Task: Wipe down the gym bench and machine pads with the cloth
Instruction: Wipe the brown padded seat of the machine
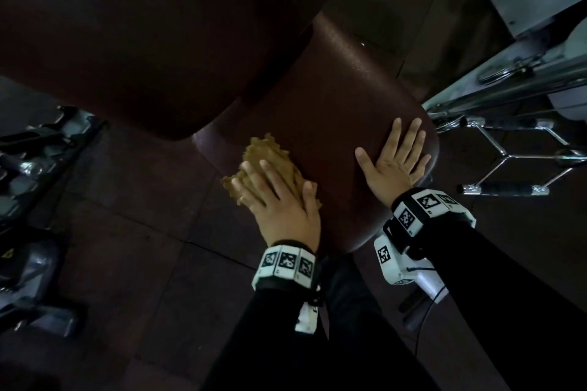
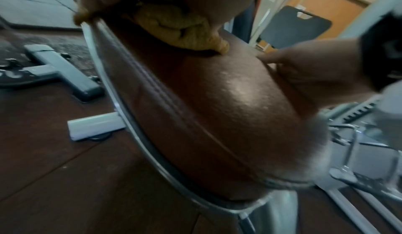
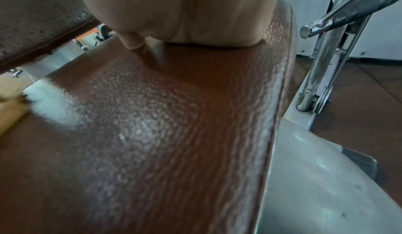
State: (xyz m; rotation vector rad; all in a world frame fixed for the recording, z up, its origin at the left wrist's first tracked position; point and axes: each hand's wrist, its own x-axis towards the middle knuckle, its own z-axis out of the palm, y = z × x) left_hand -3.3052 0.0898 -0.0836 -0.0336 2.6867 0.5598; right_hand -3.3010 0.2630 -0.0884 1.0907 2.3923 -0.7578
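Left hand (image 1: 279, 200) lies flat on the bunched yellow cloth (image 1: 270, 155), fingers straight and slightly spread, pressing it against the left edge of the brown seat pad (image 1: 333, 98). Right hand (image 1: 394, 162) rests palm-down on the pad's right side, fingers straight and fanned wide, holding nothing. The two hands are apart, with bare pad between them. A larger dark back pad (image 1: 143, 25) overhangs the seat. A chrome handle (image 1: 508, 168) stands to the right.

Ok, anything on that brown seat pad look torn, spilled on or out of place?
Nothing stands out. The brown textured seat pad looks intact, left hand pressing the crumpled yellow cloth on it, right hand flat beside.
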